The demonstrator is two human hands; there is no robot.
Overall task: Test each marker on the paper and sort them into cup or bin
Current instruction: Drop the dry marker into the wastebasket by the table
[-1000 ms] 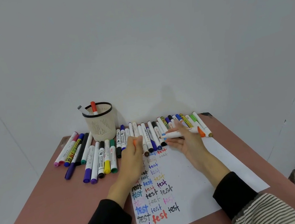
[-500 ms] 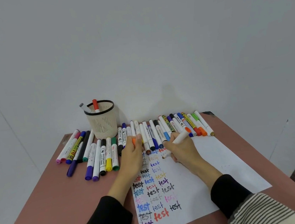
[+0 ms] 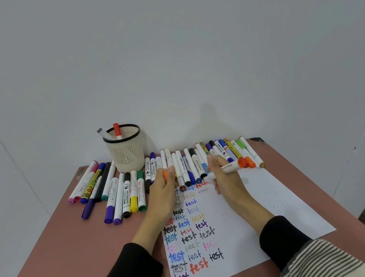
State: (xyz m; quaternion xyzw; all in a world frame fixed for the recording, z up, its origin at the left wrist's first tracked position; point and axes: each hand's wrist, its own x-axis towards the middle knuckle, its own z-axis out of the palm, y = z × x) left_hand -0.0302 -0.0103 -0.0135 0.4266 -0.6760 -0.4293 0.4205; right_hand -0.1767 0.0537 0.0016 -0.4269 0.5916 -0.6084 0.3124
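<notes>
The right hand (image 3: 224, 177) is curled round a white marker (image 3: 225, 169), which is held tilted with its tip down at the top edge of the paper (image 3: 243, 213) and its orange end pointing right. An orange cap (image 3: 165, 175) is pinched in the fingers of the left hand (image 3: 164, 191), which rests over the paper's upper left corner.

The brown table (image 3: 60, 252) is set against a pale wall (image 3: 166, 48). The white paper is laid on it (rows of the word "test" are written down its left half in many colours). A long row of markers (image 3: 193, 162) is spread behind the paper, just beyond both hands, and a second group of markers (image 3: 112, 190) is laid on the table to the left. Between the two groups, near the wall, a cream mesh cup (image 3: 126, 151) with a black rim is stood upright; a red-capped marker (image 3: 117, 130) and a grey-capped marker (image 3: 103, 133) are held in it.
</notes>
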